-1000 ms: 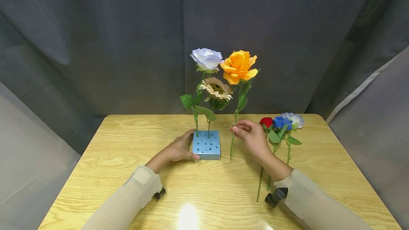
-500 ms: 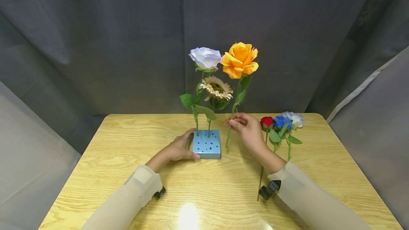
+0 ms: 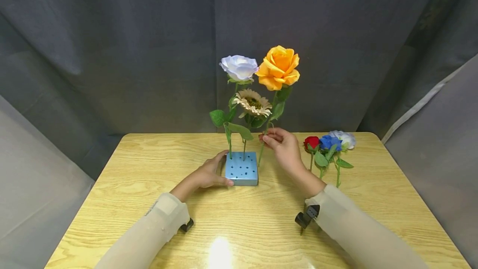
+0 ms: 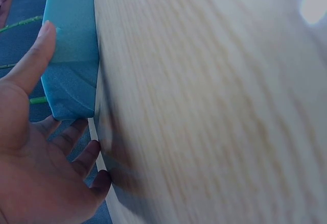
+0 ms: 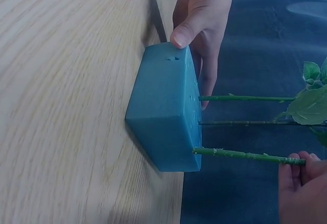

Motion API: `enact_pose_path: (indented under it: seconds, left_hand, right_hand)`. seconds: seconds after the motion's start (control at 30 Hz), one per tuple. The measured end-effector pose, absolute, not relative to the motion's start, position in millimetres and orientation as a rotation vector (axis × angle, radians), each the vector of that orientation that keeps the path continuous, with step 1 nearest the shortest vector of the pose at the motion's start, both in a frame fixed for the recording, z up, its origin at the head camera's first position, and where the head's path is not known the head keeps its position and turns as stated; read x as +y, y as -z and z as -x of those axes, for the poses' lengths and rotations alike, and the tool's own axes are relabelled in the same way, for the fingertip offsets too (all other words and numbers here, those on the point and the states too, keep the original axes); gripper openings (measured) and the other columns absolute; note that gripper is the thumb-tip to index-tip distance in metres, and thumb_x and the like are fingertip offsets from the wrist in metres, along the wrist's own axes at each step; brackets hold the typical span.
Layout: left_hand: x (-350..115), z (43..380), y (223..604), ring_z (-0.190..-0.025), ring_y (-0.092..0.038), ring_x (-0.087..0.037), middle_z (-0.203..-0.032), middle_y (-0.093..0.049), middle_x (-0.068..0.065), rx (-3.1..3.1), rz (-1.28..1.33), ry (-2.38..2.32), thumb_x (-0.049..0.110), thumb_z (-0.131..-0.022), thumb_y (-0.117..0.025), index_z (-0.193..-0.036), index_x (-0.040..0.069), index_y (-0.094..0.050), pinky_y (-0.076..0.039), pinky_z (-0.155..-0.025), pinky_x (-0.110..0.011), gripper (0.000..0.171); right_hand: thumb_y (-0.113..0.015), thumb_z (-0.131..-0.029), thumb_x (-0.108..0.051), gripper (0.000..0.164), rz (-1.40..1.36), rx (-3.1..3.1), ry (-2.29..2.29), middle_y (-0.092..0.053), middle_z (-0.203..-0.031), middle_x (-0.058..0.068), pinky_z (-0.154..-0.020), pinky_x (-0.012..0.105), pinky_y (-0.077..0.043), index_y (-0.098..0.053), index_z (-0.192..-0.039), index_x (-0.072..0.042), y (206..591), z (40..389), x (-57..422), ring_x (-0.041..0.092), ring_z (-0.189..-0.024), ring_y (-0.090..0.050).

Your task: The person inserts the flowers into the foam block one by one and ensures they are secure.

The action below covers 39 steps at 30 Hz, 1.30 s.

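My left hand [image 3: 209, 174] holds a light blue foam block [image 3: 242, 177] dotted with holes, thumb at its near corner and fingers along its left and far side. A pale lilac rose [image 3: 240, 69] and a cream sunflower-like bloom [image 3: 254, 103] stand upright in its far holes. My right hand [image 3: 285, 148] pinches the green stem of an orange rose [image 3: 278, 69], to the right of the block. In the head view the stem's lower end is beside the block's right edge; in the right wrist view that stem [image 5: 240, 155] meets the edge of the holed face.
On the wooden table [image 3: 149, 240], a red rose [image 3: 311, 143], a blue flower [image 3: 330, 142] and a pale lilac flower [image 3: 344, 139] lie at the right, partly behind my right forearm. Grey curtains [image 3: 164, 53] enclose the table's back and sides.
My right hand has moved left and slightly away with the orange rose, bringing its stem end to the block's right edge. The left hand and block stay in place.
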<state>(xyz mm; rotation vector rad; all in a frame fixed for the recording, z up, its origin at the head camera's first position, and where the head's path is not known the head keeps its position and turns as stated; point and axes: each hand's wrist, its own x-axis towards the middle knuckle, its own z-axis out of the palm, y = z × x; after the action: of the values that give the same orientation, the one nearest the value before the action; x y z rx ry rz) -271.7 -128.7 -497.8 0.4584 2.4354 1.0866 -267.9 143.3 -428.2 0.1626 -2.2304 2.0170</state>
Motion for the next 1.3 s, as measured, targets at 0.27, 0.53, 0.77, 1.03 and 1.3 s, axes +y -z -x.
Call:
enact_pose_path:
  seconds: [0.27,0.53,0.77,1.03,1.3]
  left_hand:
    - [-128.2,270.8,496.9,-0.155,-0.016,-0.044,-0.170,-0.025,-0.012,2.439,-0.460,-1.088,0.042,-0.079,-0.090,-0.166,0.027,-0.017,-0.022,-0.118,-0.069,0.115]
    - [-127.9,270.6,497.0,-0.155,-0.016,-0.045,-0.170,-0.025,-0.012,2.440,-0.462,-1.091,0.042,-0.079,-0.091,-0.166,0.027,-0.018,-0.022,-0.118,-0.069,0.115]
    - [-126.5,270.5,498.5,-0.155,-0.017,-0.045,-0.170,-0.025,-0.012,2.450,-0.452,-1.083,0.041,-0.078,-0.091,-0.166,0.026,-0.018,-0.023,-0.118,-0.070,0.116]
    - [-125.8,270.0,498.7,-0.155,-0.017,-0.044,-0.170,-0.025,-0.011,2.462,-0.441,-1.069,0.041,-0.078,-0.091,-0.166,0.028,-0.018,-0.023,-0.118,-0.069,0.115]
    - [-126.3,270.2,499.4,-0.154,-0.018,-0.044,-0.168,-0.027,-0.014,2.470,-0.456,-1.075,0.041,-0.078,-0.091,-0.166,0.027,-0.019,-0.023,-0.119,-0.068,0.115]
  right_hand:
    - [-0.064,-0.100,0.002,0.024,-0.177,-2.196,-2.011,-0.071,-0.114,0.032,-0.085,0.027,-0.060,-0.065,-0.121,0.014,427.6,272.5,137.7,0.019,-0.097,-0.074]
    - [-0.064,-0.099,0.004,0.023,-0.197,-2.187,-1.990,-0.071,-0.113,0.031,-0.086,0.028,-0.060,-0.066,-0.120,0.013,426.4,277.6,133.2,0.027,-0.099,-0.075]
    - [-0.063,-0.100,0.003,0.022,-0.178,-2.186,-1.986,-0.072,-0.113,0.030,-0.090,0.040,-0.060,-0.065,-0.120,0.012,429.6,280.9,128.9,0.025,-0.099,-0.075]
    - [-0.064,-0.100,0.001,0.023,-0.176,-2.201,-1.966,-0.072,-0.113,0.029,-0.089,0.035,-0.060,-0.066,-0.121,0.011,432.7,283.2,128.0,0.028,-0.101,-0.074]
    - [-0.065,-0.101,-0.002,0.024,-0.174,-2.247,-1.931,-0.072,-0.114,0.029,-0.092,0.041,-0.059,-0.067,-0.121,0.010,436.6,281.8,128.7,0.038,-0.107,-0.071]
